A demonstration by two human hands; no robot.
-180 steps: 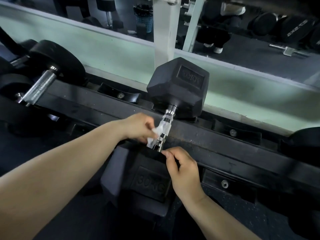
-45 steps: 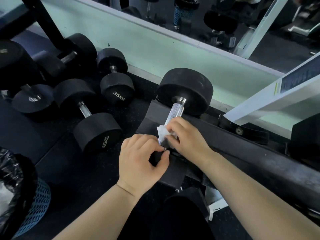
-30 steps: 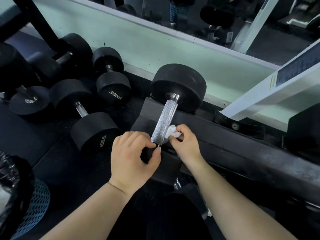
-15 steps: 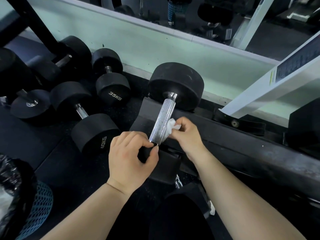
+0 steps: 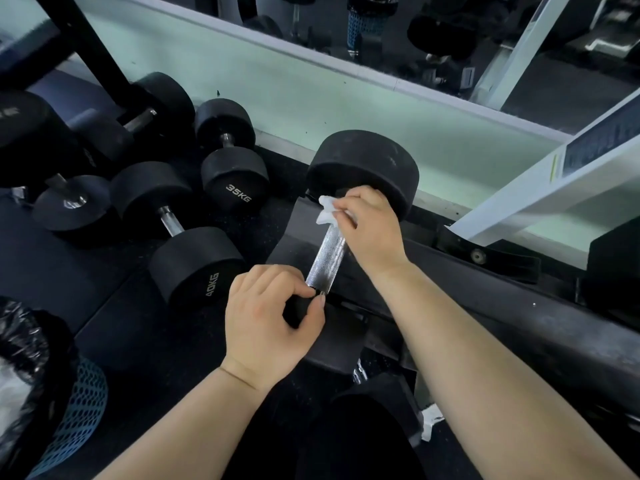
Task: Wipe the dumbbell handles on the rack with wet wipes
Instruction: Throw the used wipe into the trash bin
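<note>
Right hand (image 5: 370,230) pinches wet wipe (image 5: 326,210) against knurled dumbbell handle (image 5: 327,259); left hand (image 5: 268,322) grips handle's near end.

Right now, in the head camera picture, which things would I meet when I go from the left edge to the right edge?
Lined waste basket → 40KG dumbbell → left hand gripping the racked dumbbell → right hand pinching the wet wipe → white beam.
</note>
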